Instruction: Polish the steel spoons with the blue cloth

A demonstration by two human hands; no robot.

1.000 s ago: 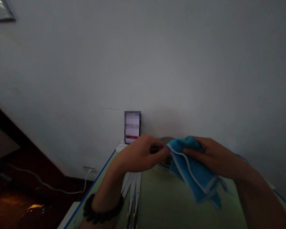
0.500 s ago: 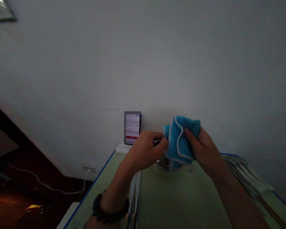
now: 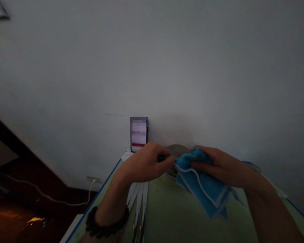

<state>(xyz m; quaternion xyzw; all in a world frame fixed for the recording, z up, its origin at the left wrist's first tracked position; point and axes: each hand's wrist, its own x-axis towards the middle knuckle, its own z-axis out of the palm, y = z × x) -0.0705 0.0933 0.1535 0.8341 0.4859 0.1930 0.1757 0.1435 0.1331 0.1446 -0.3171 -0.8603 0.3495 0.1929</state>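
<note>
Over the table (image 3: 182,216), toward its far edge, the right hand (image 3: 224,167) grips a blue cloth (image 3: 207,192), likely light, soft, best held bunched; the left hand (image 3: 145,163) pinches a thin dark piece (image 3: 162,157), perhaps stiff, mostly hidden.

In front of me, on the upright phone's screen (image 3: 139,138), faint digits "22:21", other lettering unreadable.

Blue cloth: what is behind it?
Part of a round container shows behind the blue cloth, between the left hand and right hand. The cloth and hands hide the rest; its contents are too dim to tell.
</note>
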